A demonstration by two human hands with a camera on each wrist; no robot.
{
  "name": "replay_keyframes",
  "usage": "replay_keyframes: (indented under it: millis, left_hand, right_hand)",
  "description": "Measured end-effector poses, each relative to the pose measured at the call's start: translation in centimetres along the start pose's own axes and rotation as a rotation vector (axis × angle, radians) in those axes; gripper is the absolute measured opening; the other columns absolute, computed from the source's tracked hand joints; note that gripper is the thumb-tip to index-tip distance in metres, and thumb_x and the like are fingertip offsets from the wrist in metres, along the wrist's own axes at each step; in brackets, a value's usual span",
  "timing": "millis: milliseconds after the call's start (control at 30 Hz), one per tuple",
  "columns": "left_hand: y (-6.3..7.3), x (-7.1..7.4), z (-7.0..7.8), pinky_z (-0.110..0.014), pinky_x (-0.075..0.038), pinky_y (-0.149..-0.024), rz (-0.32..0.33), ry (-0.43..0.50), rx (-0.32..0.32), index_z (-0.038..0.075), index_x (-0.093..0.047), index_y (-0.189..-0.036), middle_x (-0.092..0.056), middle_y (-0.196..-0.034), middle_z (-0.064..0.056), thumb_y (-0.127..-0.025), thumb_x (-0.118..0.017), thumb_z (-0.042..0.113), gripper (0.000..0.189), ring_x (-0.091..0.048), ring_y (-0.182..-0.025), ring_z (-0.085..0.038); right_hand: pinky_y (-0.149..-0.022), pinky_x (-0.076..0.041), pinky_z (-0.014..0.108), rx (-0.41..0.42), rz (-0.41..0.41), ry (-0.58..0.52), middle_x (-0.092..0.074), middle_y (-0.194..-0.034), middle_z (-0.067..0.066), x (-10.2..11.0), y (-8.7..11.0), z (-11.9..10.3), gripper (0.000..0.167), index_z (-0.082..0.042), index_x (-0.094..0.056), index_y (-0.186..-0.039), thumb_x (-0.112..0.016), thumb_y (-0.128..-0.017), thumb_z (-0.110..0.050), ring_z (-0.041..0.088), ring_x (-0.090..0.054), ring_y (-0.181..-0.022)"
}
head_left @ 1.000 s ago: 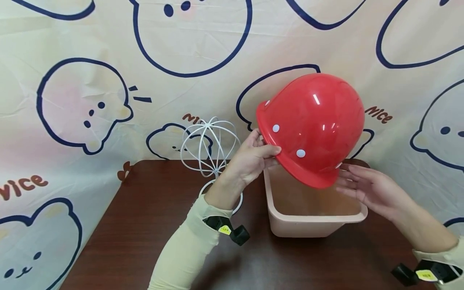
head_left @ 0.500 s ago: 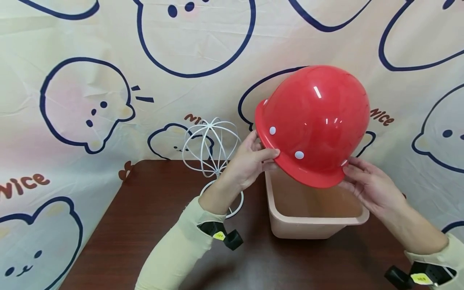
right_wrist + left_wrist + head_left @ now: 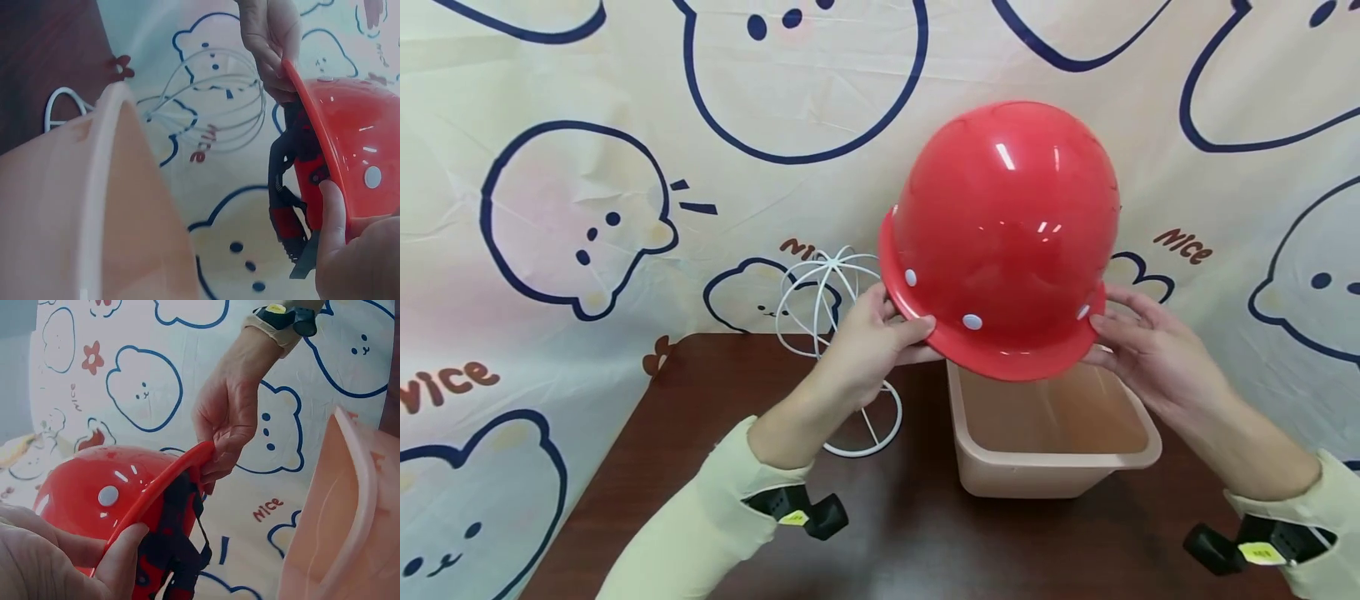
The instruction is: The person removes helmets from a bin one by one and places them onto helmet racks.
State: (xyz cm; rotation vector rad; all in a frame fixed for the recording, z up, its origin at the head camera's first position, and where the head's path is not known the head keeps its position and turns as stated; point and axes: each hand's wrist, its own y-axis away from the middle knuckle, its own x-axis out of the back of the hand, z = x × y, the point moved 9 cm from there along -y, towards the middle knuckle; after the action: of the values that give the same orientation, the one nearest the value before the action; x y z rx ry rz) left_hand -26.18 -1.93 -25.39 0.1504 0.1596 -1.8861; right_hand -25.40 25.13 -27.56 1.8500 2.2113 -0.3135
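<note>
A red hard hat (image 3: 1007,225) with white rivets is held up above the table, dome upward. My left hand (image 3: 868,342) pinches its brim on the left, thumb on the outer face. On the opposite side my right hand (image 3: 1157,354) grips the brim between thumb and fingers. Black inner straps (image 3: 175,531) hang under the shell in the left wrist view. Below and behind the hat stands a pinkish-beige bin (image 3: 1052,475). A white wire stand (image 3: 862,452) with a round cage top is behind my left hand, which partly hides it.
The dark brown wooden table (image 3: 700,433) carries the bin and the wire stand. Behind it hangs a pale cloth (image 3: 775,200) printed with blue bear outlines.
My right hand has come from beside the hat to grip its brim. Both hands then moved the hat left and slightly up, turning it more upright.
</note>
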Motion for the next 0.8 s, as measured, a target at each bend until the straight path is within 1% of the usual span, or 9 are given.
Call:
replay_keyframes:
  millis: [133,233,367,467,567,633,733,800]
  left_hand:
    - [1.0,1.5,1.2,-0.041,-0.059,-0.085,0.002,-0.01,-0.001,0.006,-0.036,-0.15,-0.059,-0.135,-0.019,-0.098,-0.06,-0.007,0.058,-0.069,-0.112,-0.037]
    - [1.8,2.9,1.9,-0.039,-0.06,-0.083,0.004,-0.03,0.003,0.005,-0.034,-0.151,-0.057,-0.137,-0.02,-0.099,-0.057,-0.007,0.059,-0.068,-0.114,-0.038]
    - [2.7,4.8,2.6,-0.038,-0.06,-0.083,0.018,-0.079,0.029,0.006,-0.033,-0.153,-0.055,-0.14,-0.019,-0.1,-0.056,-0.005,0.059,-0.069,-0.113,-0.036]
    - [3.3,6.3,2.8,-0.038,-0.059,-0.086,0.02,-0.116,0.047,0.006,-0.032,-0.154,-0.053,-0.142,-0.019,-0.101,-0.056,-0.003,0.058,-0.068,-0.114,-0.034]
    - [3.9,7.6,3.1,-0.038,-0.058,-0.089,0.026,-0.152,0.057,0.003,-0.032,-0.153,-0.051,-0.143,-0.02,-0.101,-0.057,-0.001,0.058,-0.069,-0.114,-0.031]
    - [4.4,8.4,3.4,-0.037,-0.057,-0.09,0.037,-0.169,0.062,0.002,-0.032,-0.154,-0.05,-0.143,-0.021,-0.101,-0.059,0.002,0.059,-0.069,-0.112,-0.028]
    - [4.8,9.5,3.9,-0.035,-0.057,-0.089,0.044,-0.175,0.07,0.002,-0.032,-0.153,-0.051,-0.141,-0.022,-0.1,-0.062,0.005,0.061,-0.072,-0.107,-0.024]
    - [4.9,10.2,4.1,-0.035,-0.058,-0.088,0.037,-0.167,0.071,0.003,-0.032,-0.154,-0.051,-0.14,-0.021,-0.1,-0.063,0.006,0.062,-0.072,-0.105,-0.023]
  right_hand:
    - [-0.083,-0.06,0.034,-0.003,0.001,0.023,-0.072,-0.118,0.002,-2.4,-0.8,-0.4,0.045,-0.016,-0.045,-0.142,-0.061,-0.101,-0.006,0.021,-0.074,-0.099]
    - [-0.083,-0.06,0.034,0.004,-0.031,0.044,-0.073,-0.114,0.004,-4.5,-1.3,-0.5,0.043,-0.012,-0.045,-0.14,-0.061,-0.101,-0.006,0.022,-0.075,-0.097]
    - [-0.082,-0.06,0.033,0.002,-0.056,0.072,-0.074,-0.112,0.005,-6.9,-1.9,-0.5,0.041,-0.01,-0.044,-0.137,-0.063,-0.1,-0.007,0.021,-0.075,-0.096]
    - [-0.083,-0.06,0.032,-0.008,-0.036,0.099,-0.075,-0.111,0.003,-8.2,-2.4,-0.3,0.041,-0.012,-0.046,-0.135,-0.066,-0.099,-0.01,0.02,-0.075,-0.096]
    - [-0.084,-0.06,0.031,-0.015,-0.021,0.123,-0.075,-0.111,0.001,-9.4,-2.9,-0.2,0.041,-0.014,-0.046,-0.135,-0.066,-0.099,-0.011,0.019,-0.075,-0.097]
    - [-0.086,-0.059,0.032,-0.018,-0.016,0.147,-0.074,-0.115,0.002,-10.2,-3.2,0.0,0.043,-0.015,-0.045,-0.136,-0.067,-0.099,-0.013,0.02,-0.074,-0.1]
    - [-0.089,-0.058,0.033,-0.011,-0.019,0.169,-0.071,-0.117,0.004,-11.2,-3.8,0.3,0.041,-0.015,-0.045,-0.136,-0.065,-0.1,-0.013,0.021,-0.074,-0.102]
    - [-0.089,-0.058,0.033,-0.003,-0.021,0.167,-0.07,-0.116,0.004,-11.9,-4.2,0.6,0.039,-0.015,-0.045,-0.134,-0.063,-0.101,-0.011,0.021,-0.074,-0.101]
